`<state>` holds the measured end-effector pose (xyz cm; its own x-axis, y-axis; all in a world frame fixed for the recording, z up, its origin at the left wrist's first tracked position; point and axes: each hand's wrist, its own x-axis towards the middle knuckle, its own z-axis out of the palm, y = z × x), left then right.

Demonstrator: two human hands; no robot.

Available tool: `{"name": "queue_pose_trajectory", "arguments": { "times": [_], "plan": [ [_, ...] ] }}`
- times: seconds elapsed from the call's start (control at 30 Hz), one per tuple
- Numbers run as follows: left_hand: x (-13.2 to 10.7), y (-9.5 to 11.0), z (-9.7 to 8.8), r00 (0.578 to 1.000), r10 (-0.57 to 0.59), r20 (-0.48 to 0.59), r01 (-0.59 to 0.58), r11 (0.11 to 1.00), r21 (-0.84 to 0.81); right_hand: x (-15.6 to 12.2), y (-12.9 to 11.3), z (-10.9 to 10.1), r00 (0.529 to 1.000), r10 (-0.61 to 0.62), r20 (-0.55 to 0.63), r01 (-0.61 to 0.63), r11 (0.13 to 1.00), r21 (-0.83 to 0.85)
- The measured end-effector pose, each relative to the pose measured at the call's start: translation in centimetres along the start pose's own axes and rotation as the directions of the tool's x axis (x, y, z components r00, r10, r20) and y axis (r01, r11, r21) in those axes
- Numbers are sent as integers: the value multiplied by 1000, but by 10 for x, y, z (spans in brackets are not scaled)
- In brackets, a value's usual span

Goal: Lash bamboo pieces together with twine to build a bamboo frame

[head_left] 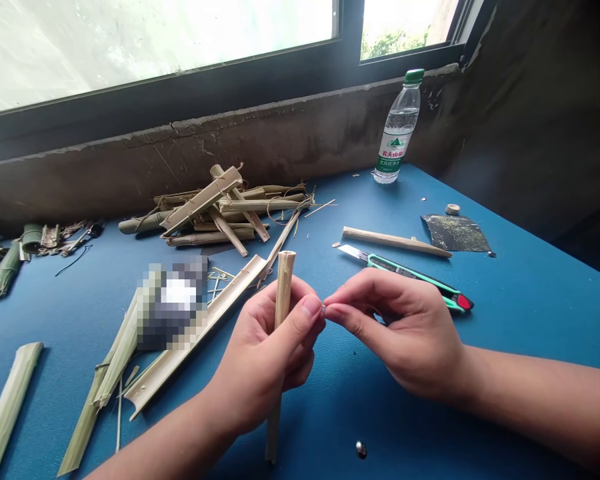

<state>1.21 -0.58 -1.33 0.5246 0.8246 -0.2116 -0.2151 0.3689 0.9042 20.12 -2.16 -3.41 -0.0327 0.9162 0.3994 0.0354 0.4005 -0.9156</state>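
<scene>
The left hand (263, 353) grips a slender bamboo tube (283, 293), its fingers curled around the shaft and the thumb pressed across it. The tube stands nearly upright, its hollow cut end on top and its lower end hanging just above the blue surface (530, 320). The right hand (400, 333) comes in from the other side with its thumb and forefinger pinched together, almost touching the left thumb. A tiny pale speck shows at those fingertips (324, 308), too small to identify.

Just beyond the right hand lies a utility knife (405, 273) with a green handle and its blade out, and past that a shaved bamboo strip (397, 241). Further on are a dark sheet of abrasive paper (455, 233) and a small wooden disc (453, 209). The only container is a plastic water bottle (397, 130) with a green cap, standing upright in the corner against the concrete ledge (180, 153) below the window. It holds clear liquid, though the level is hard to read through the plastic. To the left, a heap of cut bamboo pieces (205, 210) sits by the ledge, and a long split bamboo strip (195, 337) lies beside a pixelated, blurred patch (173, 303). A small metal bead (361, 450) rests near the lower edge.
</scene>
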Motion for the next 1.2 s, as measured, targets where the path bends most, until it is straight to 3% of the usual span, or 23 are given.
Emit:
{"name": "queue_pose_trajectory", "arguments": {
  "times": [0.17,0.43,0.73,0.93,1.2],
  "plan": [
    [4,2,-3,999,24,-41,-24,1000,0,-2,-2,0,1000,-14,-24,13,999,-32],
    [5,1,1,998,-38,-59,42,997,62,-4,3,-1,999,40,13,-40,999,-31],
    [1,5,0,997,-47,54,47,999,15,-2,1,-2,1000,-15,-11,14,998,-56],
    [6,6,-3,998,-57,-16,58,998,33,-1,3,-1,999,-45,-12,44,997,-59],
    [5,2,-3,997,-76,32,75,996,41,-3,0,-2,1000,-18,22,20,997,-77]
  ]
}}
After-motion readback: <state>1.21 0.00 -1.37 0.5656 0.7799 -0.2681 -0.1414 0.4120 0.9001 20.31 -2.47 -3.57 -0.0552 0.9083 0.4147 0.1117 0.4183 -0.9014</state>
